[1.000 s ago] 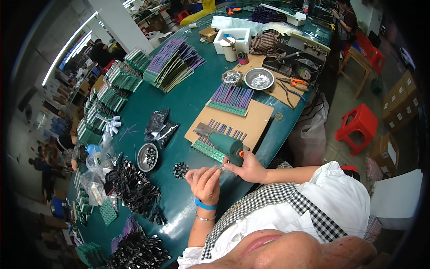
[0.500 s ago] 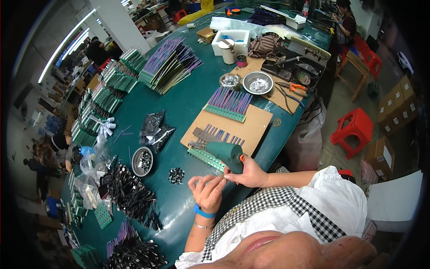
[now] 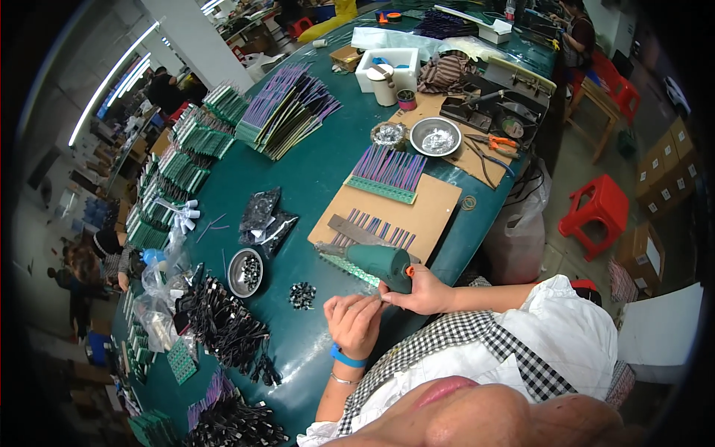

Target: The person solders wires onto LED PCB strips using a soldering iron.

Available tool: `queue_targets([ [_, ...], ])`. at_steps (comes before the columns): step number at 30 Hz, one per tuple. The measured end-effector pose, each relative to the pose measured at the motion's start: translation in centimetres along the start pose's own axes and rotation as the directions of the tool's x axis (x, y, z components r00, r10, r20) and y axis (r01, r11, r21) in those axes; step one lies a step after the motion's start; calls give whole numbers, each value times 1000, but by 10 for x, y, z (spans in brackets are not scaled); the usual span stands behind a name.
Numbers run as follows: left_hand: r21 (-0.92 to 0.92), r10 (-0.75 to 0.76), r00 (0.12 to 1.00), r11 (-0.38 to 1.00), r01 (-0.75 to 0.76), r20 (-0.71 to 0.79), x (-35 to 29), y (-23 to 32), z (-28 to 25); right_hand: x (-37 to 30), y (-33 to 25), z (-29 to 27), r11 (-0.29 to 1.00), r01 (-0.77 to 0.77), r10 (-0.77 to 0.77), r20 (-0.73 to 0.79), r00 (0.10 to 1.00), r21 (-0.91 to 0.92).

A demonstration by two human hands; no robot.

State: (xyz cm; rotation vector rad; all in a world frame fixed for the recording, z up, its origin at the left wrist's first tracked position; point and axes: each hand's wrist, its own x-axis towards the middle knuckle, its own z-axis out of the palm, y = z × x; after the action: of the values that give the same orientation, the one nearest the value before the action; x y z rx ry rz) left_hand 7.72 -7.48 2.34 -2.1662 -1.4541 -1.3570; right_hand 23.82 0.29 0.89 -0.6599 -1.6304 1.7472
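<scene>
My right hand point(image 3: 426, 290) is closed at the rear end of a green gun-shaped tool point(image 3: 381, 264) with an orange part at its back. The tool's handle is hidden. Its narrower front lies over a long green circuit board point(image 3: 350, 268), covering part of it. My left hand point(image 3: 353, 325), with a blue wristband, has its fingers pinched together near the board's near end, touching my right thumb. What is between these fingertips is too small to make out. Beyond the tool, a brown board point(image 3: 439, 195) carries a row of short dark wires and a grey bar point(image 3: 350, 229).
A green strip with purple wires point(image 3: 383, 179) lies on the brown board's far part. Metal bowls point(image 3: 436, 137) point(image 3: 246, 272), small black parts point(image 3: 302, 296), black cables point(image 3: 223, 320) and pliers point(image 3: 484, 160) surround the work. Stacked boards point(image 3: 182, 167) line the table's left side. A red stool point(image 3: 594, 212) stands right.
The whole view has shifted slightly. The tool now covers more of the circuit board, and my left fingers have drawn closer together beside my right thumb.
</scene>
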Motion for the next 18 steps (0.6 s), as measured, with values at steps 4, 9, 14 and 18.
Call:
queue_targets([
  [4, -9, -22, 1000, 1000, 22, 7, 5, 1, 0, -1, 0, -1, 994, 99, -99, 3, 995, -39],
  [9, -19, -30, 999, 999, 31, 30, 4, 2, -2, -4, 2, 1, 996, 67, -68, -11, 998, -57],
  [14, -27, -24, 1000, 999, 24, 6, 6, 2, 2, -2, 1, -2, 989, 109, -108, 15, 994, -101],
  [18, -93, -92, 994, 991, 98, 66, 4, 1, -7, -8, 3, 4, 996, 85, -85, -3, 996, -37],
])
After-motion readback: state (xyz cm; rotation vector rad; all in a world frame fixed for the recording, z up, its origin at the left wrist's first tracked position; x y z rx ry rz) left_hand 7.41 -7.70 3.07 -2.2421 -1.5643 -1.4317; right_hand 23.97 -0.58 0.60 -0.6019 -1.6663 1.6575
